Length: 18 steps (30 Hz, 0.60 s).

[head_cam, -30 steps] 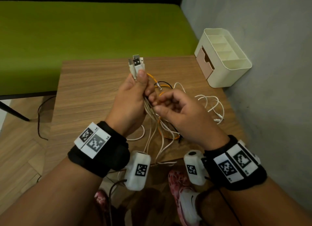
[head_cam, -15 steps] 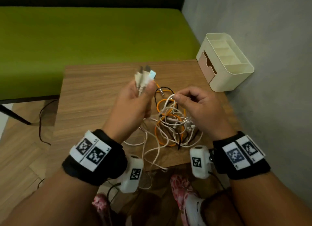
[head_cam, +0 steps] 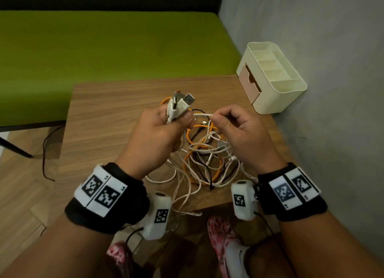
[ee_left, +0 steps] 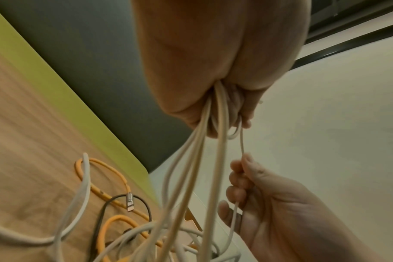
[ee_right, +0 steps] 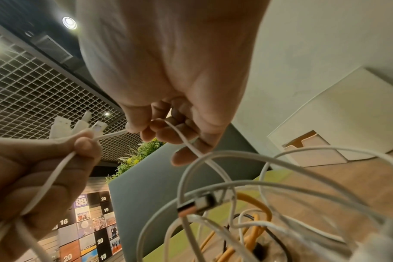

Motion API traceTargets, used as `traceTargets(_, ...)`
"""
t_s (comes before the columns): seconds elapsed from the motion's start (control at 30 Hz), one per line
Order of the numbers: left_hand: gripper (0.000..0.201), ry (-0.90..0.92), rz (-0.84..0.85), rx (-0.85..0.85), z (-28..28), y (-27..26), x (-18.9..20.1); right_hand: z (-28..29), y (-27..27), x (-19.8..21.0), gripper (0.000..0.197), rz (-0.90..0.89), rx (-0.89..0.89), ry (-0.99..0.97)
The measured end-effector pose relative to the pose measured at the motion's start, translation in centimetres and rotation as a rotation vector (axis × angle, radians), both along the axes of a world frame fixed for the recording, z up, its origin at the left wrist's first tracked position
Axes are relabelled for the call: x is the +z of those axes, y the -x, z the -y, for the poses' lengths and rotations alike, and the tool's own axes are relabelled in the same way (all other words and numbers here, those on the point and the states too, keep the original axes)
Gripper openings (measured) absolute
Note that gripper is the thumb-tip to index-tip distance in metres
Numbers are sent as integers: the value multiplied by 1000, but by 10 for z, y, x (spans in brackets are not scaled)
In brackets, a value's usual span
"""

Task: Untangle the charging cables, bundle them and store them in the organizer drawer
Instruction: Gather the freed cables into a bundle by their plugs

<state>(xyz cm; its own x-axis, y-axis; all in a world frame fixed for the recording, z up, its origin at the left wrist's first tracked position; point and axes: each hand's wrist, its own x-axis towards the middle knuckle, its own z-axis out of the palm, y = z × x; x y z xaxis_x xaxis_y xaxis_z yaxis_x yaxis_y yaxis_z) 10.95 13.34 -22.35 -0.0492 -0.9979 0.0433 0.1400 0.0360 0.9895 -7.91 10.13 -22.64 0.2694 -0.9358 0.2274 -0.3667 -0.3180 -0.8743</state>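
My left hand (head_cam: 160, 130) grips a bunch of white cables just below their USB plugs (head_cam: 180, 104), which stick up above the fist. Their cords (ee_left: 204, 141) hang from the fist down to the table. My right hand (head_cam: 234, 130) pinches one white cable (head_cam: 202, 115) that runs across from the left fist; the same cable (ee_right: 115, 134) shows in the right wrist view between thumb and fingers. Below both hands a tangle of white, orange and black cables (head_cam: 205, 159) lies on the wooden table (head_cam: 104, 115). The cream organizer (head_cam: 274, 78) with its pinkish drawer (head_cam: 248, 80) stands at the table's far right corner.
A grey wall (head_cam: 332, 90) runs close along the table's right side. A green bench (head_cam: 104, 43) lies beyond the far edge. Some white cords hang over the near table edge (head_cam: 182, 207), above my shoes (head_cam: 224, 236). A thin black wire (head_cam: 44, 153) hangs at the left.
My right hand has left the tangle and risen toward the left fist, now pinching a single white cable stretched between the two hands. The left hand keeps hold of the plugs.
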Motion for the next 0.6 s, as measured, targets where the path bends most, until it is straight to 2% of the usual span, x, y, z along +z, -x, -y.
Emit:
traceTargets(0.17,19,4,-225,-1,1,-8,4,6,6,-2,13,-27,-48,-106)
traceTargets(0.27,19,-27,-238,-3,3,-16,3,8,9,-4,16,-23,-61,-139)
traceTargets(0.33,20,-66,-101,37,5,-20,-2,7,7,-2,15,-39,-74,-99)
traceTargets(0.43,23,-54,312,186,8,-24,-10,7,5,-1,14,-92,-91,9)
traceTargets(0.47,21,-37,368,250,9,-25,-12,8,5,-1,14,-129,-87,65)
traceTargets(0.6,17,52,314,429,11,-25,-7,11,3,-10,14,-300,-78,244)
